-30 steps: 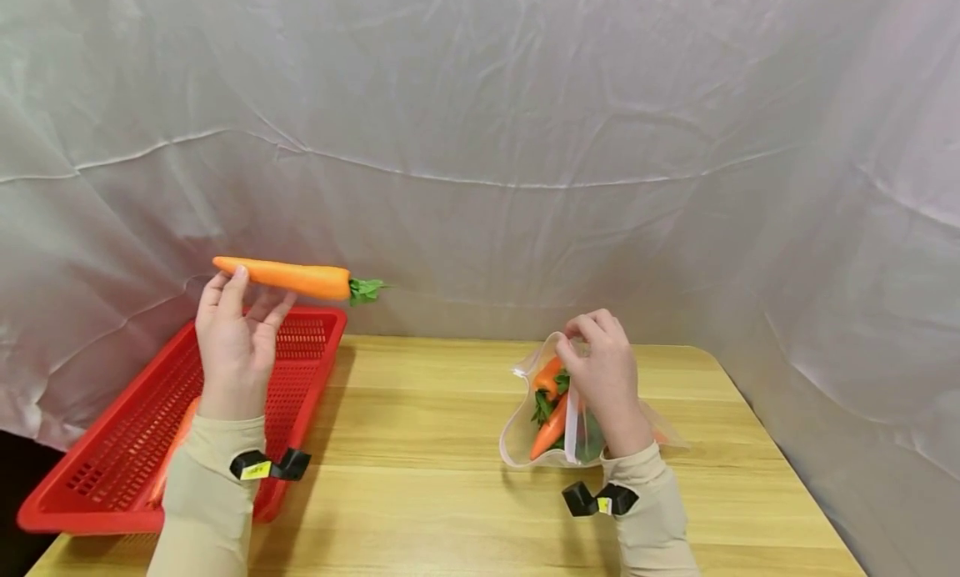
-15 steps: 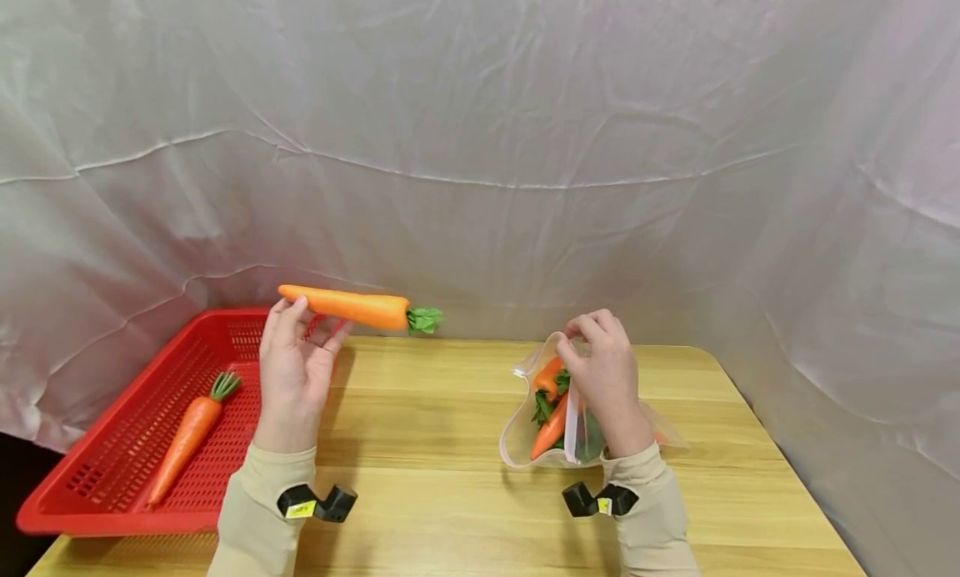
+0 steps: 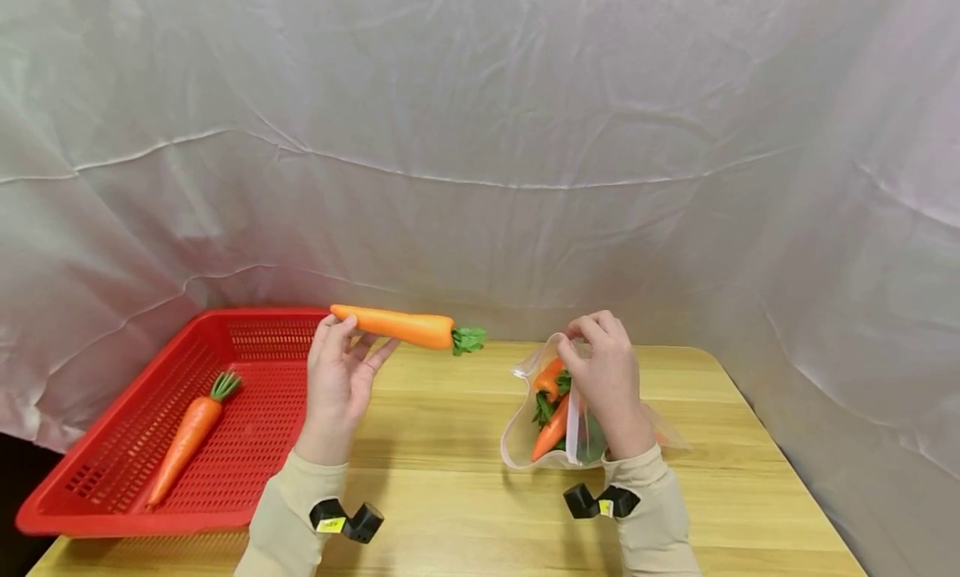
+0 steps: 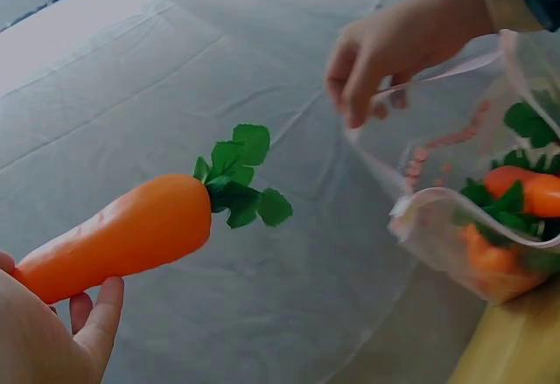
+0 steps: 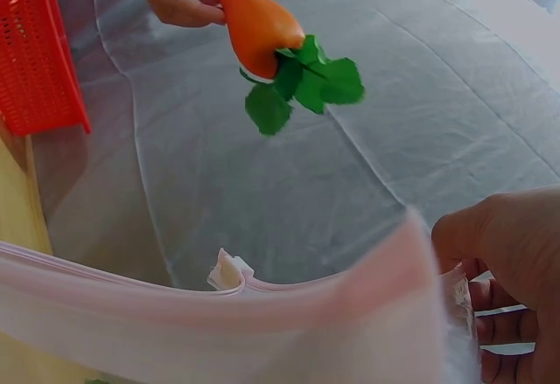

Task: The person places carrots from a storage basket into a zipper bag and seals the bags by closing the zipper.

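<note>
My left hand (image 3: 342, 375) holds an orange carrot (image 3: 397, 327) by its thin end, level in the air above the table, its green leaves (image 3: 468, 340) pointing right toward the bag. The same carrot (image 4: 122, 235) fills the left wrist view, and the right wrist view shows the carrot (image 5: 258, 21) leaf-end first. My right hand (image 3: 606, 375) pinches the upper rim of a clear zip bag (image 3: 525, 427) and keeps its mouth open. Carrots in the bag (image 3: 551, 423) lie with leaves up. A gap separates the held carrot's leaves from the bag's rim.
A red mesh basket (image 3: 90, 510) sits at the table's left with one carrot (image 3: 191, 435) lying in it. The wooden table (image 3: 450, 510) has white cloth (image 3: 480, 143) draped behind and around it. Its right edge lies close to the bag.
My left hand has carried the carrot rightward and lower, from above the basket to mid-table near the bag. The basket's carrot came into sight. My right hand has stayed on the bag.
</note>
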`<state>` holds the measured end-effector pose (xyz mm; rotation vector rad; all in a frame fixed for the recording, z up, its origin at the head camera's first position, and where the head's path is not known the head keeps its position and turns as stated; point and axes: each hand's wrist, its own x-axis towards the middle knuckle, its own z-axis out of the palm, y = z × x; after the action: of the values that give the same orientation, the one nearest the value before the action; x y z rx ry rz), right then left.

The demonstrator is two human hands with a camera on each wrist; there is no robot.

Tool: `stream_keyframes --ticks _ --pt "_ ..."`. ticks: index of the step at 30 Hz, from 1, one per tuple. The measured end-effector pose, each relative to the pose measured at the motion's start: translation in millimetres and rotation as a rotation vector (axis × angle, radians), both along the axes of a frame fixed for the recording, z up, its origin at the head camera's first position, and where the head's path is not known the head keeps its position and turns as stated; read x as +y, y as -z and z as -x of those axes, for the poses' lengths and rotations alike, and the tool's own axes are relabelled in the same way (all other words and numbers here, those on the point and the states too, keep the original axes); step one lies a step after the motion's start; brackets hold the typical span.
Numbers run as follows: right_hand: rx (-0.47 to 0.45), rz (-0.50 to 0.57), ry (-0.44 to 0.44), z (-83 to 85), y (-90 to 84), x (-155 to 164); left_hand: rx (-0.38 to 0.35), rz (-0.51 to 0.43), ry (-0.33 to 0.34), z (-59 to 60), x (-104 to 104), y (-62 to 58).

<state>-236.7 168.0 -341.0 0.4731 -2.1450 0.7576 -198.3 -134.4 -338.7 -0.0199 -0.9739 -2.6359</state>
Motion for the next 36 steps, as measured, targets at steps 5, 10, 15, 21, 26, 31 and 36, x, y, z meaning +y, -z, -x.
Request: stream_keyframes --ticks 5,10,15,21,26,31,36 --pt "0.013 -0.005 -0.004 0.8 0.6 -1 0.026 0.081 0.033 -1.5 18 6.8" --pt "0.020 -0.001 -0.003 0.9 0.8 -1 0.071 0.201 0.045 -2.2 34 14.9" --pt "0.022 -0.002 -0.002 0.8 1.1 0 0.075 0.299 0.039 -4.5 48 23.8" --pt "0.024 -0.002 -0.003 0.9 1.0 -1 0.080 0.479 0.033 -6.1 65 36.4" --pt "0.036 -0.003 -0.008 1.5 0.9 -1 0.128 0.674 0.014 -6.9 76 47.4" --pt "0.040 -0.002 -0.008 1.5 1.0 -1 0.247 0.865 -0.063 -8.6 84 56.9" --pt "0.038 0.000 -0.008 1.8 1.2 -2 0.478 1.110 -0.224 -8.4 90 64.7"
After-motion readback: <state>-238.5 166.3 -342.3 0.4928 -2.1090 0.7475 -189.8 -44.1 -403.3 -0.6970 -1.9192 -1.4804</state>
